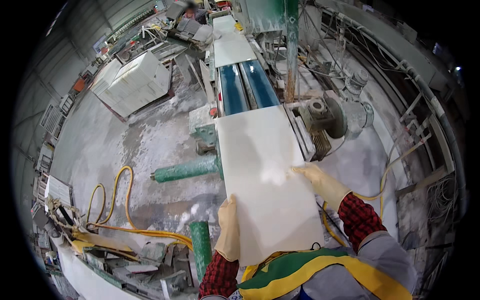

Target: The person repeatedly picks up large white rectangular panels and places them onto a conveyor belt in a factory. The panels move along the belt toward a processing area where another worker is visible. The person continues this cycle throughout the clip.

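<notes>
Fingers (231,203) of the left hand (228,232) hold the white slab (270,215) lower-center, can't tell if the right hand (325,183) grips, so lopsided pushing could skew it.

Underside of the pale slab (267,175) hidden from view, distant person (196,14) small and blurred

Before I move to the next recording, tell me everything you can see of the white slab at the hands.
The white slab is a long, flat rectangle, smooth and stone- or tile-like, with a bright glare patch and soft grey shading. It lies lengthwise away from the person, its far end over two blue belts, its near end by the green-and-yellow apron. The left hand is at its left edge; the right hand overlaps its right edge farther up. No break shows.
</notes>
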`<action>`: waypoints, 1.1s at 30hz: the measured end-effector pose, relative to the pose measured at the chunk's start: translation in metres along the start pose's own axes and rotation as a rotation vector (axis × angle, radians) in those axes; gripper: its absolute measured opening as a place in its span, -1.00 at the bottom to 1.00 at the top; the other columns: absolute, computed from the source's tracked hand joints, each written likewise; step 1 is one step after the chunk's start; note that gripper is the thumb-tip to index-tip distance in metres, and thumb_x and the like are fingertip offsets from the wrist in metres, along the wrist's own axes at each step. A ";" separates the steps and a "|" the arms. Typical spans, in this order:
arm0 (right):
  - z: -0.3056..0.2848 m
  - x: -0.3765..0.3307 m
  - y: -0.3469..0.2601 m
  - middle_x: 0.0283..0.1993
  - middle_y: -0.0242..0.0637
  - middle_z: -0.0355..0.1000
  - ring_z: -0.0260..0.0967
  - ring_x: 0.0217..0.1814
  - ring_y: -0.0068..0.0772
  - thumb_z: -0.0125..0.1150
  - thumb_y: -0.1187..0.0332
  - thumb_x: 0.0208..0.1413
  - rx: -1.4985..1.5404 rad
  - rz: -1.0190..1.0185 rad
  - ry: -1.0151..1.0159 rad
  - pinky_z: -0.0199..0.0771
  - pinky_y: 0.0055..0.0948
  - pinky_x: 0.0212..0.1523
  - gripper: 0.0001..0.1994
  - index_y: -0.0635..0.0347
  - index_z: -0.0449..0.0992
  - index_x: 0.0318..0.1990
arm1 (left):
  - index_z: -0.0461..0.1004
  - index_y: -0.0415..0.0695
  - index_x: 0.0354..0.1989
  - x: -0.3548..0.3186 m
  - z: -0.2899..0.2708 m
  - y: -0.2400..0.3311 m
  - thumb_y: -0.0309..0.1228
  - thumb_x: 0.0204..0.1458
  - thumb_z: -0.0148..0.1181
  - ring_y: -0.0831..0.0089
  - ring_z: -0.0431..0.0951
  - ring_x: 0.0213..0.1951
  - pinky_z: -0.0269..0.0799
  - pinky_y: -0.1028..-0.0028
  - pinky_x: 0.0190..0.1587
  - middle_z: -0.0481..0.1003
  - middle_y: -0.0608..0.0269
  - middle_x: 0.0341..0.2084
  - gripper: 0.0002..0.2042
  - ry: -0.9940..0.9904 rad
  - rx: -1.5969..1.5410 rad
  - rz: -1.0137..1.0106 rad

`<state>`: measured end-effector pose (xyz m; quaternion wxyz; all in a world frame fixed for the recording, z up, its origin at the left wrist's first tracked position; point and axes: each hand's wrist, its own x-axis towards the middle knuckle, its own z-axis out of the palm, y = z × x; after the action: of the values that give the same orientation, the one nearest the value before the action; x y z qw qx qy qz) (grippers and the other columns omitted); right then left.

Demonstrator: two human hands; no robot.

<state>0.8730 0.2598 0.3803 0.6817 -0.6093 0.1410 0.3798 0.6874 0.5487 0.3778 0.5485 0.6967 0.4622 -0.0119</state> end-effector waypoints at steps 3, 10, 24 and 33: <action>0.000 0.029 -0.011 0.11 -0.13 0.72 0.74 0.06 -0.21 0.37 0.33 0.46 0.004 0.009 -0.005 0.77 -0.14 0.08 -0.71 0.26 0.65 0.22 | 0.67 -0.18 0.27 0.051 0.009 -0.012 0.08 0.46 0.08 0.20 0.72 0.01 0.55 0.22 0.12 0.74 0.10 0.04 -0.43 -0.160 -0.157 0.065; -0.041 0.044 0.022 0.11 -0.17 0.71 0.70 0.07 -0.28 0.22 0.26 0.56 -0.732 -0.807 -0.004 0.74 -0.22 0.09 -0.71 0.27 0.65 0.20 | 0.59 -0.31 0.30 0.095 0.003 0.025 -0.04 0.45 0.19 0.34 0.70 0.02 0.63 0.30 0.04 0.71 0.09 -0.01 -0.46 -0.393 -0.379 0.063; -0.016 0.071 0.006 -0.21 -0.37 0.62 0.55 -0.25 -0.47 0.46 0.18 0.39 0.018 -0.016 0.232 0.60 -0.46 -0.25 -0.73 0.17 0.64 0.02 | 0.62 -0.36 0.01 0.132 -0.007 0.041 -0.06 0.46 0.28 0.35 0.74 -0.25 0.62 0.41 -0.17 0.73 0.07 -0.12 -0.54 -0.571 -0.343 -0.054; -0.026 0.061 0.001 -0.01 -0.04 0.76 0.72 -0.14 -0.23 0.22 -0.10 0.54 -0.053 0.086 0.142 0.74 -0.30 -0.08 -0.50 0.25 0.69 0.10 | 0.57 -0.33 0.23 0.136 -0.001 0.065 -0.07 0.59 0.04 0.33 0.75 -0.16 0.71 0.39 -0.10 0.73 -0.01 0.02 -0.51 -0.594 -0.325 -0.208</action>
<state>0.9203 0.2565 0.3342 0.6366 -0.6458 0.2049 0.3685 0.8073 0.6375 0.3558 0.7587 0.5156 0.3466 -0.1960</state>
